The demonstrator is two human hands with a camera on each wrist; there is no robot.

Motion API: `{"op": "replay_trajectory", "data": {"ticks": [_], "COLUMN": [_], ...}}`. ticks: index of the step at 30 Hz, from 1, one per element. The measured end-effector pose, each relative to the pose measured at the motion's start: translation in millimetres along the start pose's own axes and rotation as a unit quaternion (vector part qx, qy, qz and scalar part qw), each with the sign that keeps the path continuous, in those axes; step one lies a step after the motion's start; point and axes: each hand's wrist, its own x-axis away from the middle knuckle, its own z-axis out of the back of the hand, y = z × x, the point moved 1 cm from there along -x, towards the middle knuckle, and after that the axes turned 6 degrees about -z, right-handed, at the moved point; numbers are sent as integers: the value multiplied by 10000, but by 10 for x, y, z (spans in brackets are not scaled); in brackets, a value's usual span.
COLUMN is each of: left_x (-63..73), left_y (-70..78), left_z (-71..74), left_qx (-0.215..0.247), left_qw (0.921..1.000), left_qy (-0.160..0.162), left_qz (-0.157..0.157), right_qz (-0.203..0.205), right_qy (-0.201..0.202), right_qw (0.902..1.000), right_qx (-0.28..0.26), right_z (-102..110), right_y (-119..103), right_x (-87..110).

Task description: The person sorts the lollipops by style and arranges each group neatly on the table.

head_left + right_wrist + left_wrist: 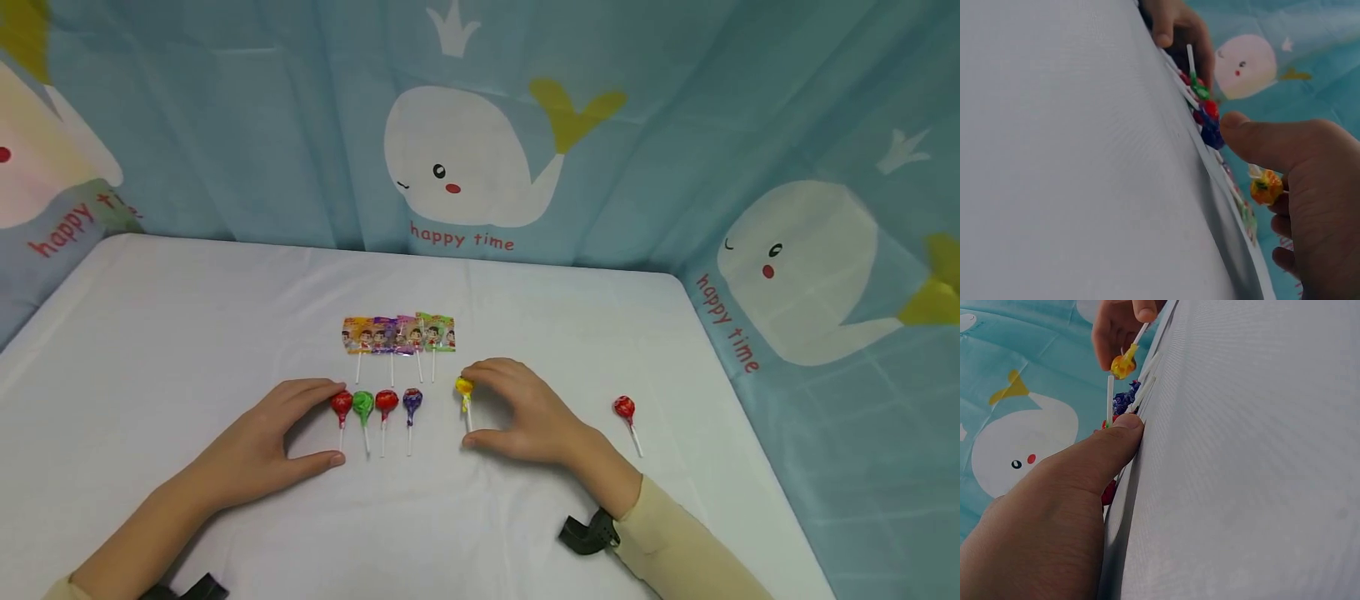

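Observation:
Four wrapped lollipops lie side by side on the white table. At the left end is a red lollipop [342, 403], its head at my left hand's [262, 442] fingertips and its stick end by the thumb. To its right come a green lollipop [363, 405], another red lollipop [386, 402] and a purple lollipop [412, 400]. With the right hand [528, 412] I hold a yellow lollipop [464, 387] lengthwise, fingertips at the head and thumb at the stick's lower end. In the left wrist view this yellow lollipop [1124, 365] shows past the row, head down.
Behind the row lie several flat-packed lollipops [397, 335] in overlapping colourful wrappers, sticks toward me. A single red lollipop [624, 407] lies farther right, beyond the right hand. A blue curtain [300, 125] with printed whales stands along the table's far edge and right side.

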Motion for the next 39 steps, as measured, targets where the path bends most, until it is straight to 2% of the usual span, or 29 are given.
{"op": "replay_trajectory", "data": {"ticks": [8, 15, 39], "left_x": [3, 4, 0], "left_y": [-11, 1, 14], "left_z": [-12, -12, -2], "left_qx": [-40, -43, -54], "left_qw": [10000, 9999, 10000], "left_qy": [-34, -47, -3], "left_qz": [46, 96, 52], "right_qz": [106, -76, -153], "right_qy": [-229, -447, -553], "right_qw": [9997, 9989, 9981], "right_qx": [11, 121, 239], "right_z": [-107, -189, -304], "right_y": [-66, -111, -116], "right_x": [-110, -177, -228]}}
